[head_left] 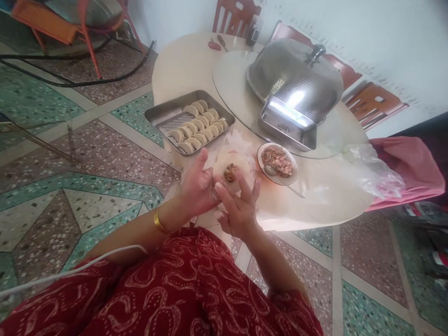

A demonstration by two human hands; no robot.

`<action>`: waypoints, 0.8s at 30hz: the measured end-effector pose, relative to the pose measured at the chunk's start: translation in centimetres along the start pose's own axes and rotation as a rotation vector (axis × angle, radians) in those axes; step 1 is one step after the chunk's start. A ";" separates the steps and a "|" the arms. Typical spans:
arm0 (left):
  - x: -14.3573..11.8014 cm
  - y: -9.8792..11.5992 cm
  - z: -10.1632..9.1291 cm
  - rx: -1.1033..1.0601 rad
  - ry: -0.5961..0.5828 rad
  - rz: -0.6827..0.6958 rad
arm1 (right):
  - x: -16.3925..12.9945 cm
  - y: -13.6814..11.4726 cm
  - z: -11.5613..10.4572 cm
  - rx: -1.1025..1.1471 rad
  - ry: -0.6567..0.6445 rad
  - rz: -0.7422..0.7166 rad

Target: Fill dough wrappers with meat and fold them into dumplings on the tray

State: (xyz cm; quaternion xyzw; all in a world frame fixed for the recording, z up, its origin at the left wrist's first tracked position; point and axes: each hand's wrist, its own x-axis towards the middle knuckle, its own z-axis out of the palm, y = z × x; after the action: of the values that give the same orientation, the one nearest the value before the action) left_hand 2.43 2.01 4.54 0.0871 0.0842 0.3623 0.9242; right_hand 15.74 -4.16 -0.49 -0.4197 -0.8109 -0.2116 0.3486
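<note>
A round dumpling wrapper (229, 172) is lying open across the fingers of both hands, held just above the near edge of the round table (183, 63), between the tray of finished dumplings and the bowl of filling. The wrapper is looking pale, thin and floury, almost flat with its rim curling up slightly, and a small brownish lump of minced filling (230, 172) is sitting right at its centre. The left hand (198, 184) is cupping the wrapper from the left side, fingers loosely curled under and around its edge, a gold bangle (159, 221) showing at the wrist. The right hand (238, 207) is supporting it from below and from the right, fingers spread and pointing up along the wrapper's rim rather than clenched. Just behind the hands a loose stack of unused wrappers (236, 141) is lying on the table. To the left, a metal tray (158, 114) is holding two rows of folded dumplings (198, 125). To the right, a small bowl (261, 154) is holding reddish-brown minced meat (278, 161). Farther back, a steel domed cover (297, 75) is resting on a glass turntable (230, 80).
</note>
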 end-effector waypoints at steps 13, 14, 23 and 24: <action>-0.1 0.4 0.7 0.160 0.139 0.136 | -1.1 -0.2 -0.8 0.017 -0.012 -0.008; -0.2 0.4 0.7 0.156 0.139 0.136 | -1.1 -0.3 -0.9 0.011 -0.017 -0.012; 0.0 -0.1 0.9 0.093 0.094 0.049 | -1.3 -0.7 0.0 0.020 -0.047 0.004; 0.0 0.0 0.9 0.094 0.109 0.064 | -1.5 -0.7 0.1 0.022 -0.043 0.005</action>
State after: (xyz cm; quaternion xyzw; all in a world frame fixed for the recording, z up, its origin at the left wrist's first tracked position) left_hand 2.62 1.87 5.45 0.1131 0.1486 0.3917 0.9009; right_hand 15.71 -5.32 -1.66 -0.4222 -0.8196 -0.1926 0.3360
